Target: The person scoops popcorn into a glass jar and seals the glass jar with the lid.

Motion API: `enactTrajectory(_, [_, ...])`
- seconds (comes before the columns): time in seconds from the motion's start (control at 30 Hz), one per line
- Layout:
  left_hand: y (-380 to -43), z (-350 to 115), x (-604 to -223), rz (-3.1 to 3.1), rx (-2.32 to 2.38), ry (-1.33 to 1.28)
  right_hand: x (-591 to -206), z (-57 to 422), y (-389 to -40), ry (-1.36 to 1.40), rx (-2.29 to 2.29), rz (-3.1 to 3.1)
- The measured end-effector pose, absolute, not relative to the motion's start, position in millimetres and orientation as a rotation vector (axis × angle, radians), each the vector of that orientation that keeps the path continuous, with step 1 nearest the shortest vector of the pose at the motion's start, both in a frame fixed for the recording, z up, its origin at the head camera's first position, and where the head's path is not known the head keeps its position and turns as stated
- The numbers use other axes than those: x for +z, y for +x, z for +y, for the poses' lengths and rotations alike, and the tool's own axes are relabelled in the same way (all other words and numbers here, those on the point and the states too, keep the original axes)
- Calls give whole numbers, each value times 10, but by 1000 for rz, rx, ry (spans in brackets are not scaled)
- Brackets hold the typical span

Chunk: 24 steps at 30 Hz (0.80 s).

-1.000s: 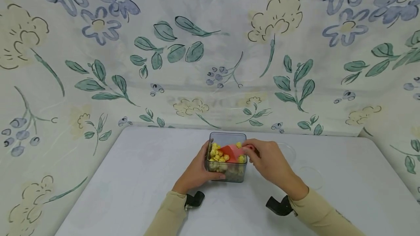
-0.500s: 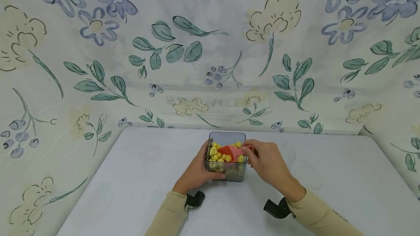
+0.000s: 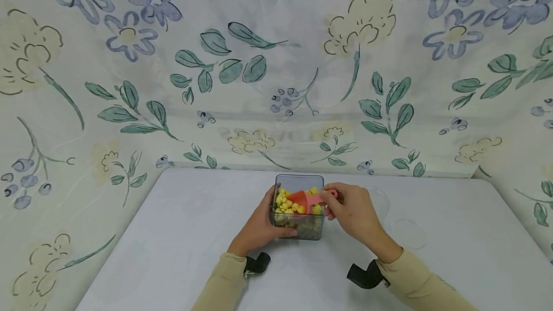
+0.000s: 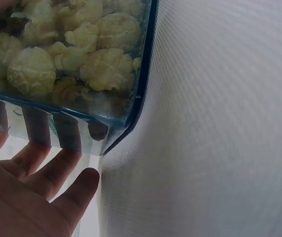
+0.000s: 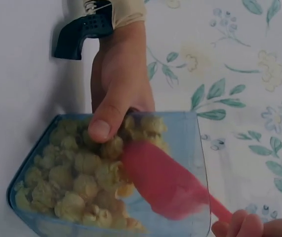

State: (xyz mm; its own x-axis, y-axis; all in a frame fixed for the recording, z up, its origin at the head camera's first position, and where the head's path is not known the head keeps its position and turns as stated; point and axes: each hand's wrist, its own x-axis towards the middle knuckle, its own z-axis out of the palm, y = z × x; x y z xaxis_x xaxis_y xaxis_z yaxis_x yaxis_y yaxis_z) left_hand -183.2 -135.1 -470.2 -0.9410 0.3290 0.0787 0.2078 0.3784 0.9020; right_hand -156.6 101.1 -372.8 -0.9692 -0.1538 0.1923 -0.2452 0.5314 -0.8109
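Note:
A clear bluish box point(image 3: 298, 228) of yellow popcorn point(image 3: 282, 200) stands on the white table. My left hand point(image 3: 256, 227) grips its left side, thumb across the front wall and the other fingers round the far side. In the left wrist view those fingers point(image 4: 57, 173) lie along the box wall point(image 4: 131, 98). A pink-red scoop point(image 3: 305, 200) sits in the box, its bowl down among the popcorn, as the right wrist view shows through the wall. Above the box's right rim my right hand point(image 3: 354, 212) pinches the scoop's handle between thumb and fingers.
Two faint clear round discs lie right of the box: a larger disc point(image 3: 382, 200) partly behind my right hand and a smaller disc point(image 3: 408, 233) nearer me. Flower-patterned cloth point(image 3: 276, 109) rises behind the white table point(image 3: 173, 234).
The scoop has sunk lower in the popcorn and turned slightly, and its handle end now shows above my right fingers. My left hand and the box have stayed in place.

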Motion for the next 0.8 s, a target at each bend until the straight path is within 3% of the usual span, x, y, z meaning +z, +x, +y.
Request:
enactTrajectory(0.67, [-1852,-1373,-4742,2495,1652,527,-3805,933,-1568,424,1447,-2613])
enactTrajectory(0.8, [-1851,-1373,-4740,2508,1636,526,-3812,994,-1582,542,1371,-2629])
